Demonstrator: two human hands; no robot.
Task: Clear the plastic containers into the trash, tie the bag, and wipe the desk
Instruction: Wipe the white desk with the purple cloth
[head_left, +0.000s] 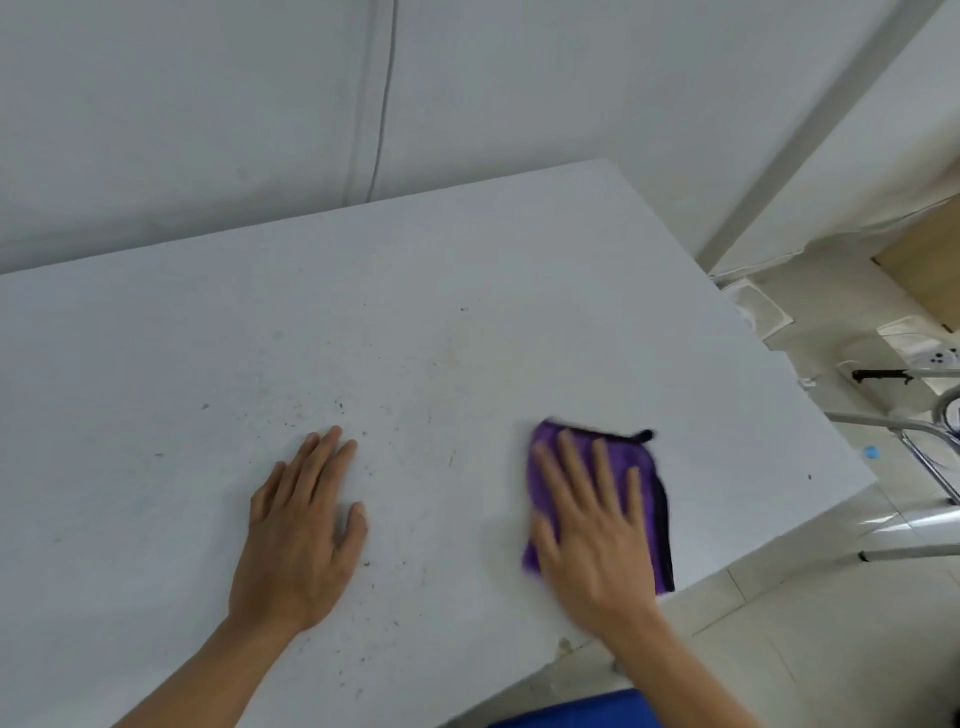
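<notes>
A white desk (415, 291) fills most of the view, speckled with small dark crumbs and faint stains near its middle. A folded purple cloth with a dark edge (652, 499) lies on the desk near its right front edge. My right hand (592, 525) presses flat on the cloth with fingers spread and straight; the hand is slightly blurred. My left hand (301, 530) rests flat on the bare desk to the left, fingers straight. No plastic containers or trash bag show in view.
White walls stand behind the desk, with a thin cable (382, 104) running down. To the right are a tiled floor, metal frame legs (914, 441) and a white round object (940, 357). Something blue (576, 714) sits at the bottom edge.
</notes>
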